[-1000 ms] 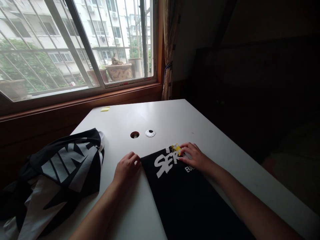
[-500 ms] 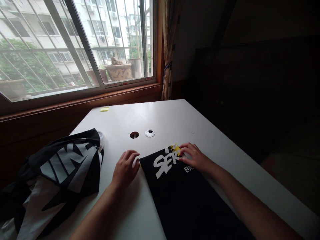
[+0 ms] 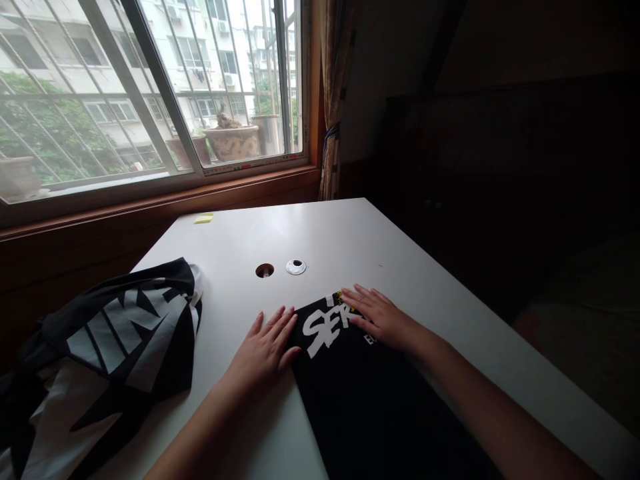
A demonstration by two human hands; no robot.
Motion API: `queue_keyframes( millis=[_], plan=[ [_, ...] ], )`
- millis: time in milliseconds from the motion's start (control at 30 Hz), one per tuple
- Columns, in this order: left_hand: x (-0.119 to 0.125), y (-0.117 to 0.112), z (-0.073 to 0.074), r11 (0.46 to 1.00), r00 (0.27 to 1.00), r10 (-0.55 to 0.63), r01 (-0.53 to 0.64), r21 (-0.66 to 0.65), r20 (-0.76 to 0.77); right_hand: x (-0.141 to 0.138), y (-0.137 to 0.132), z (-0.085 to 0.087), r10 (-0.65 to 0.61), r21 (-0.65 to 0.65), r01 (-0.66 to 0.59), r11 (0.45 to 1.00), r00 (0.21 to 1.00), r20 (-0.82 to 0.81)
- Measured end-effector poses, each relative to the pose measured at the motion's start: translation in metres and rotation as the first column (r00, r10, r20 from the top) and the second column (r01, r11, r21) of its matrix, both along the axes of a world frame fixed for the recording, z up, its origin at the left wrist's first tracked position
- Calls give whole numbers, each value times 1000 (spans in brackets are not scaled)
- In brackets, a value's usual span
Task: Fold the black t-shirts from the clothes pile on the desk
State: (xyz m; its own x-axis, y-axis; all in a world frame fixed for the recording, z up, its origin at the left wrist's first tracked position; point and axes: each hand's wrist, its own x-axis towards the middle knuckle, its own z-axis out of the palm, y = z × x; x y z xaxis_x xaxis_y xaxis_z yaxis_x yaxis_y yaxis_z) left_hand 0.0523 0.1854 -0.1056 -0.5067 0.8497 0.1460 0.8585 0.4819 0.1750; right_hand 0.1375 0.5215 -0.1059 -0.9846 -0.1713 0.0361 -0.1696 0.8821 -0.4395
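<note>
A folded black garment (image 3: 370,407) with white lettering lies lengthwise on the white table (image 3: 330,240), running from the middle toward me. My left hand (image 3: 267,345) lies flat with fingers stretched out, resting on the garment's left far corner and the table beside it. My right hand (image 3: 376,316) lies flat, fingers spread, on the garment's far right end, covering a yellow patch. Neither hand holds anything.
A crumpled black and white garment (image 3: 107,353) with large white letters lies at the table's left edge. A round cable hole (image 3: 265,271) and its white cap (image 3: 296,267) sit mid-table. A yellow sticky note (image 3: 203,218) lies near the window sill. Dark furniture stands on the right.
My left hand went from curled at the garment's corner to flat and stretched out on it. My right hand flattened over the yellow patch. The view shifted slightly.
</note>
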Motion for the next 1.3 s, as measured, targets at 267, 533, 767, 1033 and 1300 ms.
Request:
queue_keyframes(
  millis=[267, 533, 767, 1033, 1300],
  plan=[
    [-16, -15, 3, 961, 982, 166, -183, 207, 95, 1, 7, -2, -25, -1, 25, 1000, 1000, 7],
    [-28, -18, -3, 919, 977, 159, -199, 342, 141, 0, 7, -3, -25, 7, 25, 1000, 1000, -11],
    [-27, -10, 1, 908, 963, 204, -254, 333, 176, 0, 6, -2, -26, 77, 25, 997, 1000, 15],
    [-22, -10, 4, 862, 915, 334, -394, 320, 226, 0, 6, -2, -27, 75, 26, 997, 1000, 13],
    [-25, -12, -1, 891, 954, 230, -287, 352, 195, 0, 6, -2, -27, 71, 26, 997, 1000, 8]
  ],
)
